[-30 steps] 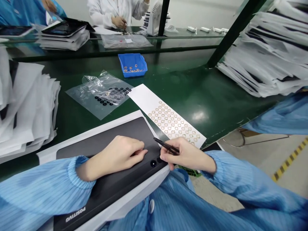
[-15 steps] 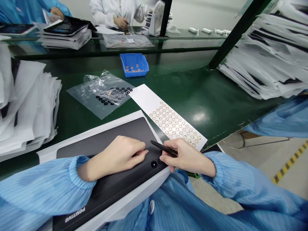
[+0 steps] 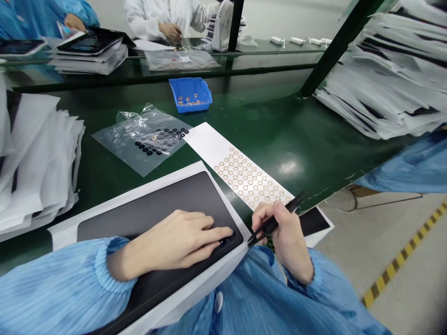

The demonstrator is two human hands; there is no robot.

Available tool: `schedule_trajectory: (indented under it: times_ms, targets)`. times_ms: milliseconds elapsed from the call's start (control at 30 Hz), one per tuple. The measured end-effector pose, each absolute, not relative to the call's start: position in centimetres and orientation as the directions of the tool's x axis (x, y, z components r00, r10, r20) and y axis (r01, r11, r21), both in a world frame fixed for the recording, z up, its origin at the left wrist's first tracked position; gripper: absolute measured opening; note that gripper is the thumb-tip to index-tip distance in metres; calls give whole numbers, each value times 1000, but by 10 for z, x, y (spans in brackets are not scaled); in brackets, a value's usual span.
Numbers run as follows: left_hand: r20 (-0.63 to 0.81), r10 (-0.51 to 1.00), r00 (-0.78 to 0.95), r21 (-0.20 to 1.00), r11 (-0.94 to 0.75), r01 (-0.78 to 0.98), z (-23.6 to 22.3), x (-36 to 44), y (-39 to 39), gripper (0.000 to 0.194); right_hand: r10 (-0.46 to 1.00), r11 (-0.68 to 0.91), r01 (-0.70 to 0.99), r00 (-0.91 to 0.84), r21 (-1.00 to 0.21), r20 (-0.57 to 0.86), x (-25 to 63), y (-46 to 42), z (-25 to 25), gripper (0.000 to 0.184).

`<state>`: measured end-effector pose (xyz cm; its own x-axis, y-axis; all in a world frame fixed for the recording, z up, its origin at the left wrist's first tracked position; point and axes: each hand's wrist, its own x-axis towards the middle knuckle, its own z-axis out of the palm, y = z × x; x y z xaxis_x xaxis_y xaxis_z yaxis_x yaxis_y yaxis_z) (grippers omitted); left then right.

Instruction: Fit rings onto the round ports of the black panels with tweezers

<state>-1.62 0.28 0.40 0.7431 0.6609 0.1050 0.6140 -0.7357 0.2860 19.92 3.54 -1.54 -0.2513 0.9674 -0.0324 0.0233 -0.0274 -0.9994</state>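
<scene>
Here we are at the bench edge, and nearest us the dark tablet (image 3: 209, 200) lies on its white wrapping (image 3: 206, 280), one corner towards our right. Our left hand (image 3: 178, 242) sits across it, fingers stretched, gripping nothing, fingertips down around the dark round lenses (image 3: 222, 242) by that corner. Exactly which fingertip bears on which lens, we can't tell. A good press here wants the soft pad, straight down and even, no sideways drag that might shift or smear anything!

Over to our right hand (image 3: 284, 230), well apart from the tablet's middle, and it's curled round black tweezers (image 3: 295, 203), thin points slanting down just beside the corner. Whether they touch the wrapping is hard to call. We'd want those points clear of the tablet's surface, since a slip could scratch it.

Further out, the white sheet (image 3: 206, 139) slants away with its rows of pale rings (image 3: 245, 175), handy to the right hand; lifting from an edge ring would spare its neighbours. Left of that, black rings (image 3: 149, 152) on the clear bag (image 3: 139, 164), then the blue bin (image 3: 193, 108). And at the far side, a co-worker in white (image 3: 150, 18), one hand low over the bench!
</scene>
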Motion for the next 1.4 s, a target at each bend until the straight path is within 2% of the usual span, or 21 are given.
schedule_trajectory:
  times_ms: [133,267,433,767,1400]
  targets:
    - [72,643,762,246,-752,611,3,-17,3,30,982,-50,-91,-185,-995,-32,193,15,-26,42]
    - [47,629,776,235,-762,603,3,-17,2,32,985,53,-93,-156,-994,67,186,10,-27,28]
    - [26,632,774,199,-762,616,5,-14,3,31,966,219,-11,-135,-976,219,184,8,-27,25]
    - [50,615,787,212,-776,594,6,-15,3,29,929,363,122,-126,-924,348,186,6,-33,17]
    - [47,623,781,233,-767,598,5,-15,3,16,919,395,302,-133,-868,372,178,8,-25,19]
